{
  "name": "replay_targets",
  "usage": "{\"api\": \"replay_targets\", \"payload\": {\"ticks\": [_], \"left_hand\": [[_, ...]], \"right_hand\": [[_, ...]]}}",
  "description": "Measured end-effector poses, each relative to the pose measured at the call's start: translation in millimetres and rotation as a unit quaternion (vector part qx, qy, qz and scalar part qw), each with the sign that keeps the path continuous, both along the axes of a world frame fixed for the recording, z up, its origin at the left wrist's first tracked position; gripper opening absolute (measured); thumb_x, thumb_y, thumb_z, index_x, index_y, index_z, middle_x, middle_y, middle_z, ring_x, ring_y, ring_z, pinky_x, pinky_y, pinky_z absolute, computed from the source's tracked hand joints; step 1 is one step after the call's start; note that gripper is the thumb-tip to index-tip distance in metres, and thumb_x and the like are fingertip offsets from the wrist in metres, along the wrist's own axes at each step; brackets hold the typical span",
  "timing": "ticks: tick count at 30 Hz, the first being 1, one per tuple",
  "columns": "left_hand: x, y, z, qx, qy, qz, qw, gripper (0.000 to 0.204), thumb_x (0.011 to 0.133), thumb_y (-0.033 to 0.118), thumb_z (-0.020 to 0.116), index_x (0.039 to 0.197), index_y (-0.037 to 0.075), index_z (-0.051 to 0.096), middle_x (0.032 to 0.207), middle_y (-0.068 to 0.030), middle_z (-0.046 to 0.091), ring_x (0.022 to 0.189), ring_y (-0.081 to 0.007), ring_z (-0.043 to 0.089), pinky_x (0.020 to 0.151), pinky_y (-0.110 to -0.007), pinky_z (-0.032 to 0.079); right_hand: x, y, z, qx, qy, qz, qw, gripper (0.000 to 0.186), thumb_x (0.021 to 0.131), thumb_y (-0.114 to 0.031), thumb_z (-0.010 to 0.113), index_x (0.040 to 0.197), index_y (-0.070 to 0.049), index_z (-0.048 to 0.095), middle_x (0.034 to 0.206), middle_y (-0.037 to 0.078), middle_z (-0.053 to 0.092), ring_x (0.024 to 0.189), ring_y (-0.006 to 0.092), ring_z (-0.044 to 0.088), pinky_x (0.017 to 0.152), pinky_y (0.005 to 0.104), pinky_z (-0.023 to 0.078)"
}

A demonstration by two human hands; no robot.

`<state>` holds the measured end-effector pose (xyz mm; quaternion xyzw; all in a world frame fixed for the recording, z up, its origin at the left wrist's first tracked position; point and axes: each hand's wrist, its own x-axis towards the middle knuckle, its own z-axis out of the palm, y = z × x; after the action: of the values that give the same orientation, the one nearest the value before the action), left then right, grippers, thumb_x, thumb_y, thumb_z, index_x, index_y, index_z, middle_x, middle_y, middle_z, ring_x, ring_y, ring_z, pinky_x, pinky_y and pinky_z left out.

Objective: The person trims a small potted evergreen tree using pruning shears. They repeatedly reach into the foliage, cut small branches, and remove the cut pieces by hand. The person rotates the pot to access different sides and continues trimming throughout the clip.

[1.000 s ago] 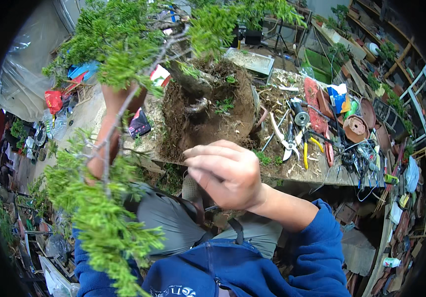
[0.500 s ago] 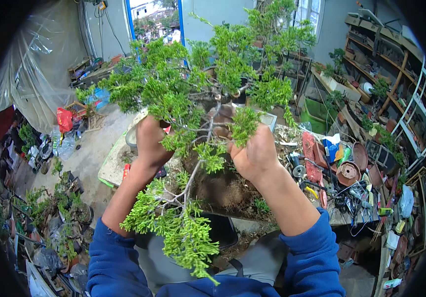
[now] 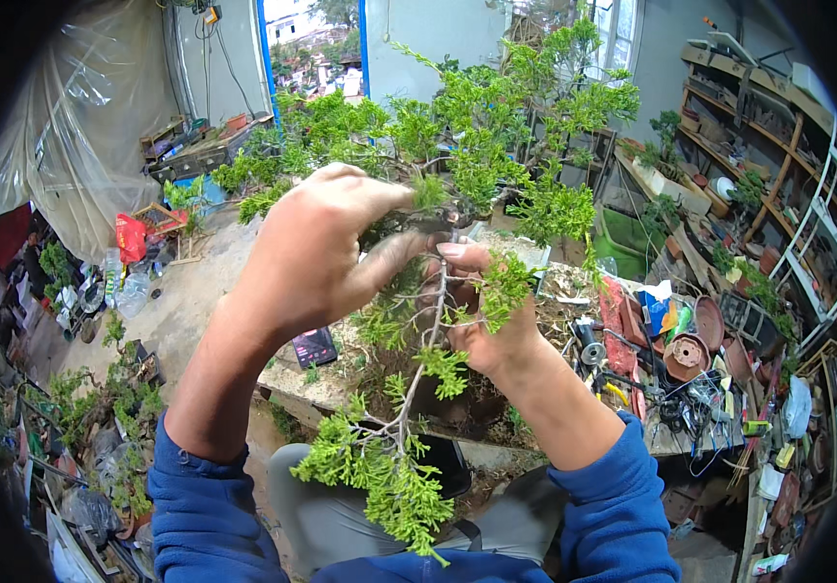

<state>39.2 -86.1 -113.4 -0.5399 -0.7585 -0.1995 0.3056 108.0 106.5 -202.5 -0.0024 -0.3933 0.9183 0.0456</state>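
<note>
Above the bench (image 3: 294,385), inside its near edge, hands (image 3: 316,253) crowd around a branch (image 3: 428,347).

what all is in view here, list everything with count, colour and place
Conifer: at least one, green, centre
Workbench: one, pale, beneath it
Dark flat item: one, workbench left
Long strip: one, red, workbench right
Packet: one, blue, white and orange, beside strip
Clay pot: at least one, reddish brown, workbench right
Bin: one, green, behind workbench
Shelves: several, brown, far right
Plastic sheet: one, clear, upper left
Bag: one, red, left
Small clutter: too much to count
Trousers: one pair, grey, bottom
Sleeves: two, blue, bottom
Left hand: one, bare, at the conifer
Right hand: one, bare, at the conifer
</note>
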Motion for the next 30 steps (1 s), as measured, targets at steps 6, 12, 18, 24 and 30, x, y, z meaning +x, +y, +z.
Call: {"api": "replay_targets", "payload": {"ticks": [6, 12, 18, 24, 30], "left_hand": [[0, -6, -13, 0.005, 0.015, 0.014, 1.0, 0.028, 0.086, 0.018, 0.078, 0.108, 0.001, 0.075, 0.112, -0.0156, 0.075, 0.113, -0.0364, 0.064, 0.104, -0.046, 0.047], [-24, -30, -28, 0.301, 0.124, -0.008, 0.946, 0.018, 0.081, -0.001, 0.076, 0.099, 0.001, 0.075, 0.104, -0.012, 0.077, 0.105, -0.0288, 0.069, 0.098, -0.04, 0.052], [-1, -23, -106, 0.506, -0.276, -0.045, 0.816, 0.014, 0.091, -0.004, 0.067, 0.104, -0.004, 0.072, 0.101, -0.0135, 0.075, 0.093, -0.0175, 0.07, 0.086, -0.03, 0.057], [-20, -8, -113, 0.332, -0.469, -0.027, 0.818, 0.031, 0.084, -0.002, 0.065, 0.114, -0.008, 0.066, 0.107, -0.0128, 0.072, 0.091, -0.0172, 0.068, 0.079, -0.03, 0.053], [-37, 2, -101, 0.46, -0.679, -0.142, 0.555, 0.009, 0.093, 0.005, 0.063, 0.101, 0.001, 0.062, 0.086, -0.008, 0.065, 0.076, -0.0192, 0.063, 0.066, -0.033, 0.051]], "right_hand": [[-2, 4, -18, 0.097, 0.04, -0.02, 0.994, 0.029, 0.099, -0.02, 0.056, 0.121, -0.003, 0.063, 0.111, 0.011, 0.069, 0.101, 0.0219, 0.068, 0.089, 0.038, 0.057], [-7, 7, -27, 0.14, 0.163, 0.007, 0.977, 0.029, 0.106, -0.02, 0.048, 0.126, -0.005, 0.061, 0.112, 0.008, 0.069, 0.097, 0.0214, 0.067, 0.08, 0.0375, 0.057], [-1, -5, -42, -0.009, 0.118, 0.025, 0.993, 0.032, 0.105, -0.022, 0.053, 0.13, -0.006, 0.063, 0.112, 0.012, 0.073, 0.096, 0.0244, 0.072, 0.081, 0.0408, 0.06], [-50, 2, -63, -0.047, 0.082, -0.007, 0.995, 0.034, 0.098, -0.03, 0.064, 0.126, -0.011, 0.061, 0.115, 0.008, 0.068, 0.103, 0.0218, 0.066, 0.084, 0.0418, 0.057], [-90, -9, -66, 0.324, 0.288, -0.31, 0.846, 0.015, 0.103, -0.024, 0.058, 0.112, -0.012, 0.062, 0.094, 0.005, 0.066, 0.077, 0.016, 0.063, 0.058, 0.0342, 0.054]]}}
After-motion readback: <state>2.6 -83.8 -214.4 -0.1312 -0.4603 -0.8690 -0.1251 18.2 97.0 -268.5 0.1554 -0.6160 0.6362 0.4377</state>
